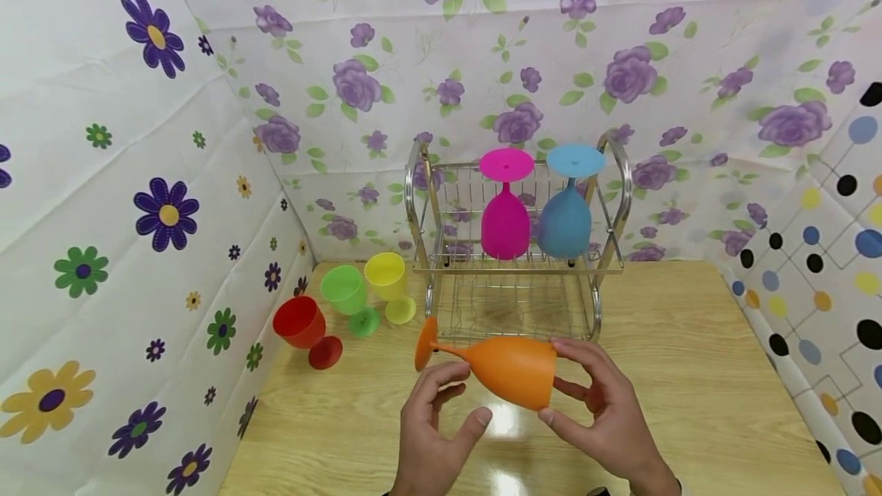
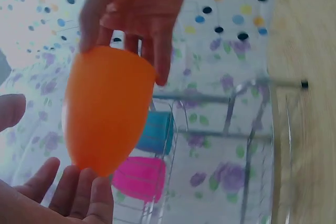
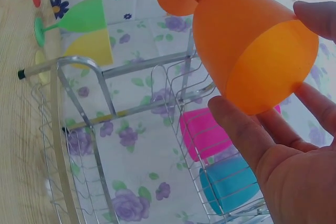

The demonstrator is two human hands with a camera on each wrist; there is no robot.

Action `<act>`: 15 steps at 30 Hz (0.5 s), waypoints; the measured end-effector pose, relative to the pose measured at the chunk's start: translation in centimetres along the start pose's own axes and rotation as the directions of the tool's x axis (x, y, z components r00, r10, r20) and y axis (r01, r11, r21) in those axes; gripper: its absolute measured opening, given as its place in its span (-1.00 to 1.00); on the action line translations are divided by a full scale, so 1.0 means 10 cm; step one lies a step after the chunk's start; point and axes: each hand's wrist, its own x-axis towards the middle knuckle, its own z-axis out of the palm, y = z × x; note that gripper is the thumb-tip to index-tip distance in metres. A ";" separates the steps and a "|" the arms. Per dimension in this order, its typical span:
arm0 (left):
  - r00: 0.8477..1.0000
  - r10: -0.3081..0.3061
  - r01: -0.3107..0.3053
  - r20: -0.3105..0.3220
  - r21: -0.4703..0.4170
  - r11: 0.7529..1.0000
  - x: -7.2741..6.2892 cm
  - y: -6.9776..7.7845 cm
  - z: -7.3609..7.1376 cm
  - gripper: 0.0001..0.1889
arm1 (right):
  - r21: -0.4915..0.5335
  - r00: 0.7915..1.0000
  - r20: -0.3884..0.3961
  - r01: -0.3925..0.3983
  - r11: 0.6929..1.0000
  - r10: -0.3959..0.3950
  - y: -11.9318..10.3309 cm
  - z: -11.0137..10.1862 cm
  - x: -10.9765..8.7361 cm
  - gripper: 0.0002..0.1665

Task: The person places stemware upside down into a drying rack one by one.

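"Where's the orange plastic-looking goblet (image 1: pixel 513 370)?"
"Sideways, near the silver metal wire rack (image 1: pixel 455 272). Right hand (image 1: pixel 612 421) pinches its rim. Left hand (image 1: pixel 429 431) touches it, thumb apart."
"Could it drop?"
"Maybe, if the thin rim slips."

A smooth orange plastic-looking stemmed goblet (image 1: pixel 513 370), empty, is held sideways in midair, foot leftward, mouth rightward.
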 end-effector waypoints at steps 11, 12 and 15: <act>0.935 -0.323 0.346 0.147 -0.585 0.734 0.03 0.01 0.04 -0.53 | 0.145 1.000 -0.027 0.005 0.989 -0.001 -0.05 0.06 0.01 -0.05; 0.934 -0.313 0.349 0.170 -0.612 0.710 0.04 -0.01 0.05 -0.51 | 0.164 1.000 -0.024 0.002 0.986 0.002 -0.06 0.07 0.01 -0.06; 0.933 -0.277 0.358 0.230 -0.666 0.654 0.05 -0.04 0.07 -0.43 | 0.211 1.000 -0.018 0.000 0.977 0.004 -0.08 0.11 0.01 -0.06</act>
